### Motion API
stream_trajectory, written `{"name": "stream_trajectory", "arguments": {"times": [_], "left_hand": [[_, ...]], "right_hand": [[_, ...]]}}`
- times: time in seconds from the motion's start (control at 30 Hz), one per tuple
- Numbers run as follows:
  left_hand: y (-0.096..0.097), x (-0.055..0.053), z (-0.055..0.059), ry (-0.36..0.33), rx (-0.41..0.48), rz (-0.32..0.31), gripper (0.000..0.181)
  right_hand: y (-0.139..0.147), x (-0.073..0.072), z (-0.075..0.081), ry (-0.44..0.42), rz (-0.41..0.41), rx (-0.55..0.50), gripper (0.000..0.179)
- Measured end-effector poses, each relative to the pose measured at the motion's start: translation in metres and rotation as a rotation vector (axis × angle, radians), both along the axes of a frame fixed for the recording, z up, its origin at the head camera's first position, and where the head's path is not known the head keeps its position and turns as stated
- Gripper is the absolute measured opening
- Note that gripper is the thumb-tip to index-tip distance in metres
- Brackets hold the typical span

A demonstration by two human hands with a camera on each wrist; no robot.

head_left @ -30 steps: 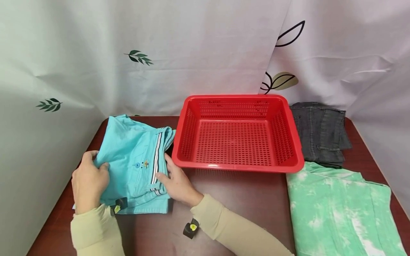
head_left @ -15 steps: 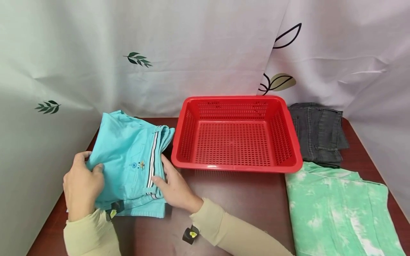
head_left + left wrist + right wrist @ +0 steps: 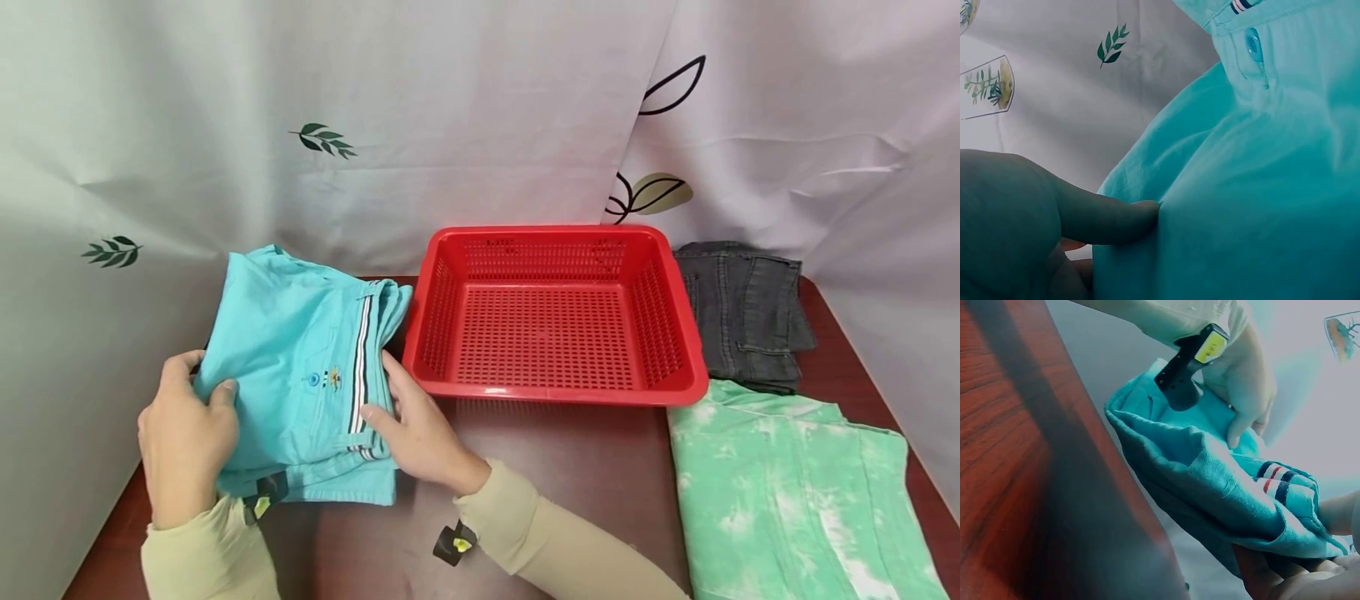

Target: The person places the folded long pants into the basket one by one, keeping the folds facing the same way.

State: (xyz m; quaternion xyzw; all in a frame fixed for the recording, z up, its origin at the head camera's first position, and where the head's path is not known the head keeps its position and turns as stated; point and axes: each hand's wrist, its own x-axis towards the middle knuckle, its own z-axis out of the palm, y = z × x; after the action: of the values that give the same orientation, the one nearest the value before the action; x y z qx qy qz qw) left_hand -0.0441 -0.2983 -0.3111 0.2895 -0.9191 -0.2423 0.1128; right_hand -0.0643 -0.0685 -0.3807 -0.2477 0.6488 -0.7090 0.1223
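A pale cloth wall (image 3: 480, 100) is hung behind a red-brown table (image 3: 585, 467); two small leaf sprigs (image 3: 326, 140) are printed on it, left of the basket (image 3: 540, 396) in the head view. One red basket is counted, set toward the far edge of the table, with its mesh floor and walls seen from above. Three folded garments are placed around it: one pair of blue pants (image 3: 285, 367), one pair of dark jeans (image 3: 738, 308) and one green garment (image 3: 795, 483). The blue pants are held left of the basket, one corner just beside its rim; whether their underside is touching the table cannot be told. By the left hand (image 3: 187, 425), the side farthest from the basket is pinched, thumb in front and fingers behind. By the right hand (image 3: 420, 429), the striped waistband is pinched, thumb over the top and fingers tucked under, just beside the basket's front left corner. The dark jeans are laid right of the basket, and the green garment is laid in front of them, its upper edge close to the basket's front right corner. In front of the basket, a stretch of tabletop is bounded by the pants and the green garment and crossed by the right sleeve (image 3: 577, 533). Left of the basket, the table's side edge is overlapped by the left hand
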Motion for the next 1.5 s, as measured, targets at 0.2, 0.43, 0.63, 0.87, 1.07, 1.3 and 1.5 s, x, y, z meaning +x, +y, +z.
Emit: {"name": "stream_trajectory", "arguments": {"times": [0.2,0.43,0.63,0.87,1.07,1.3,1.5], "left_hand": [[0.001,0.001,0.000,0.031,-0.006,-0.009,0.053],[0.003,0.000,0.001,0.068,-0.005,-0.015,0.054],[0.004,0.001,0.003,0.076,0.001,-0.040,0.055],[0.005,0.001,0.004,0.092,-0.004,-0.056,0.055],[0.008,0.002,0.005,0.123,-0.018,-0.070,0.054],[0.010,0.003,0.005,0.170,-0.020,-0.082,0.053],[0.012,0.002,0.006,0.192,-0.015,-0.093,0.053]], "right_hand": [[0.005,-0.002,0.007,-0.016,0.001,0.005,0.069],[0.011,-0.006,0.012,-0.025,0.002,-0.043,0.068],[0.015,-0.008,0.016,-0.026,-0.007,-0.072,0.067],[0.020,-0.010,0.018,-0.029,-0.009,-0.081,0.067],[0.022,-0.013,0.018,-0.026,0.000,-0.136,0.067],[0.026,-0.016,0.023,-0.092,0.008,-0.186,0.066],[0.029,-0.019,0.025,-0.129,-0.003,-0.199,0.065]]}}
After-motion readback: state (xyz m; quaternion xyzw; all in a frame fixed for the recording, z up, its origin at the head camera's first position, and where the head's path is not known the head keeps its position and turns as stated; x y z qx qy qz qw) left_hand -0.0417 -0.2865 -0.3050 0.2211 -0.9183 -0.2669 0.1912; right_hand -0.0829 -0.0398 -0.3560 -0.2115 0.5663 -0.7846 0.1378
